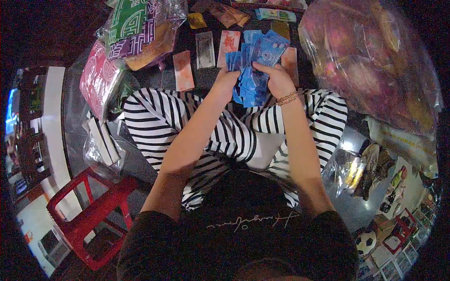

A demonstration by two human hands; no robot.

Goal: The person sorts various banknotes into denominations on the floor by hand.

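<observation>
Both hands hold a fanned bundle of blue notes (pixel 257 86) above my crossed legs in striped trousers. My left hand (pixel 227 83) grips the bundle's left edge. On the right side my right hand (pixel 275 78) pinches the notes, its thumb lying across them; a beaded bracelet circles that wrist. Beyond the hands, notes lie on the dark surface: an orange one (pixel 183 71), a grey one (pixel 205 50), a red-and-white one (pixel 230 43) and another orange one (pixel 290 63), partly behind my right hand.
Plastic-wrapped packs, green and purple (pixel 133 28) and pink (pixel 99 77), stand at the left. A big clear bag of pinkish items (pixel 363 56) fills the right. A red plastic stool (pixel 93 208) is lower left, a ball (pixel 365 242) lower right.
</observation>
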